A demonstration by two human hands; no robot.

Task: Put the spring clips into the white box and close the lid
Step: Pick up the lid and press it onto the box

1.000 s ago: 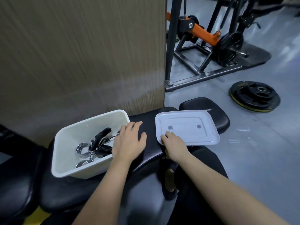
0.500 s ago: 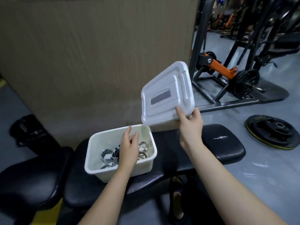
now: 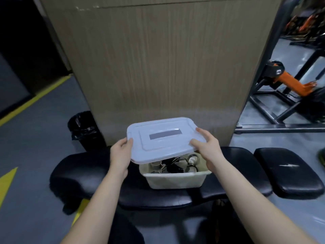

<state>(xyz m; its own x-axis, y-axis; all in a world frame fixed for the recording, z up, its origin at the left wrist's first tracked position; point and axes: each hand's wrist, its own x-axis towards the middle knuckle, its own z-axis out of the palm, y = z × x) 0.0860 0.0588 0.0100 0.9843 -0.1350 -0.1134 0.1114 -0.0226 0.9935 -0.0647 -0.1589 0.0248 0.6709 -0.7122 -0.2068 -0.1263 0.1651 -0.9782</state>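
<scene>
- Black padded counter [image 3: 237,173] carries the box [image 3: 175,180] square in front of me, so both arms reach it evenly.
- Clips [image 3: 172,164] lie heaped inside, metal rings and black handles showing through the open front gap.
- My left hand [image 3: 121,155] and right hand [image 3: 209,150] each pinch a short edge of the lid [image 3: 163,140], fingers [image 3: 195,143] curled over its rim to keep it level.
- It hovers above the box, shifted towards the far side; I judge it needs lowering and pressing.
</scene>
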